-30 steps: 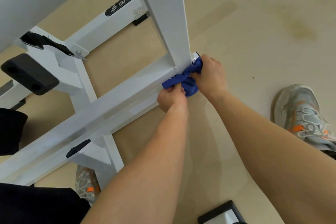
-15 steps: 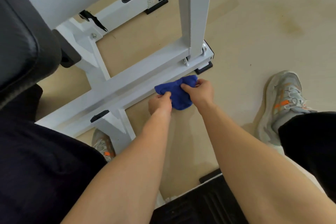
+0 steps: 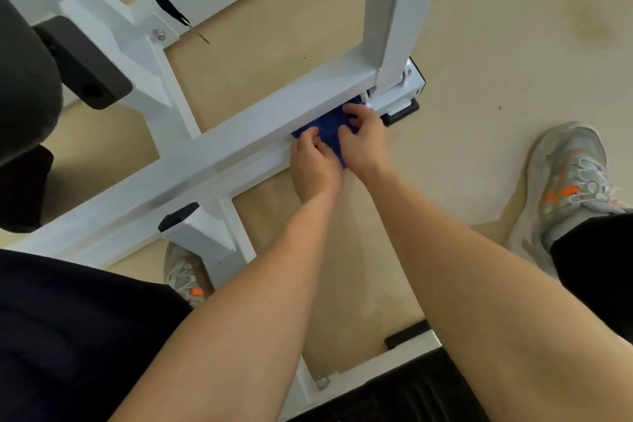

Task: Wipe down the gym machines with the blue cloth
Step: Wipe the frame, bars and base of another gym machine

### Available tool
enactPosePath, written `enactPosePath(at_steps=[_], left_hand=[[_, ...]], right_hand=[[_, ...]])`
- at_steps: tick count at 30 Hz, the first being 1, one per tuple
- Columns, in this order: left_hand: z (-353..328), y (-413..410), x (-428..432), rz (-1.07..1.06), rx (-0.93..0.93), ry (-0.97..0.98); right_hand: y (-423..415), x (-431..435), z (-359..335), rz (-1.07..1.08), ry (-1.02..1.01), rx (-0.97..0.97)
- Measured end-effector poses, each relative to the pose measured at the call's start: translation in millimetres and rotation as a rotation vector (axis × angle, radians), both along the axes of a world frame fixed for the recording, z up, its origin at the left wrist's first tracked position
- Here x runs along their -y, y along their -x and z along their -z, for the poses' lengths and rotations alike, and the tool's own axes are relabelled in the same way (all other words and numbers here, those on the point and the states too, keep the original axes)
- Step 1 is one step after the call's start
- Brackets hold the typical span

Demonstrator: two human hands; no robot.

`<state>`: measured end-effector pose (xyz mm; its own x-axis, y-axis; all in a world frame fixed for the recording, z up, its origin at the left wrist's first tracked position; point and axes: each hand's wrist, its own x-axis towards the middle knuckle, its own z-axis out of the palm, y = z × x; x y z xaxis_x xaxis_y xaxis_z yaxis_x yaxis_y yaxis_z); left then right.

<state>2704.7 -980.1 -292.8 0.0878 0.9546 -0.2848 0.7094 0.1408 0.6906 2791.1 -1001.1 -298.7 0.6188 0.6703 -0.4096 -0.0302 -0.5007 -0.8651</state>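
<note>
Gripping blue cloth (image 3: pixel 328 128) with left hand (image 3: pixel 313 166), right hand (image 3: pixel 363 140), against white frame bar (image 3: pixel 219 144)

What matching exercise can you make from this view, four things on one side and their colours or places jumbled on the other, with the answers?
1 cloth
2 base bar
3 right shoe
4 bumper block

A grey with orange marks
B white, lying along the floor
C black, upper left of the view
D blue, gripped by the left hand and right hand at the bar

Pairs: 1-D, 2-B, 3-A, 4-C
</note>
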Motion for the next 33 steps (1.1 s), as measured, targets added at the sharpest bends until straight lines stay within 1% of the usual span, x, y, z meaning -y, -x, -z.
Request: enactPosePath(at_steps=[2, 3, 4, 5, 7, 9, 11, 14, 16, 17, 20, 22, 25, 28, 30, 33], left_hand=[[8, 8, 2, 0.325, -0.265, -0.223], [12, 11, -1, 0.492, -0.405, -0.288], [16, 13, -5, 0.641, -0.519, -0.308], [20, 15, -10, 0.746, -0.584, -0.293], [26, 17, -16, 0.819, -0.603, -0.239], [30, 21, -16, 0.82, -0.57, -0.242], [33, 27, -12, 0.775, -0.545, -0.252], [38, 50, -4, 0.61, -0.547, -0.209], [38, 70, 1, 0.512, -0.554, -0.197], [38, 79, 2, 0.496, -0.566, -0.202], [38, 88, 1, 0.529, -0.587, -0.203], [38, 78, -3, 0.581, -0.559, -0.183], [36, 50, -10, 0.707, -0.511, -0.187], [33, 28, -10, 0.778, -0.506, -0.222], [35, 30, -8, 0.777, -0.495, -0.223], [35, 55, -1, 0.614, -0.494, -0.192]], right_hand=[[-2, 12, 9, -0.221, 0.016, 0.3], [-6, 17, 14, -0.324, 0.023, 0.448], [-12, 22, 21, -0.414, 0.035, 0.571], [-18, 27, 25, -0.485, 0.053, 0.659], [-25, 33, 30, -0.553, 0.083, 0.761], [-24, 36, 31, -0.581, 0.121, 0.811], [-14, 32, 26, -0.622, 0.198, 0.817], [15, 23, 16, -0.751, 0.281, 0.815], [35, 17, 13, -0.848, 0.278, 0.859], [43, 14, 11, -0.887, 0.272, 0.884], [49, 9, 8, -0.982, 0.304, 0.97], [37, 11, 9, -0.973, 0.335, 0.997], [4, 22, 10, -0.9, 0.393, 0.952], [-21, 31, 9, -0.907, 0.456, 0.941], [-22, 29, 8, -0.912, 0.473, 0.914], [-3, 14, 5, -0.969, 0.424, 0.884]])
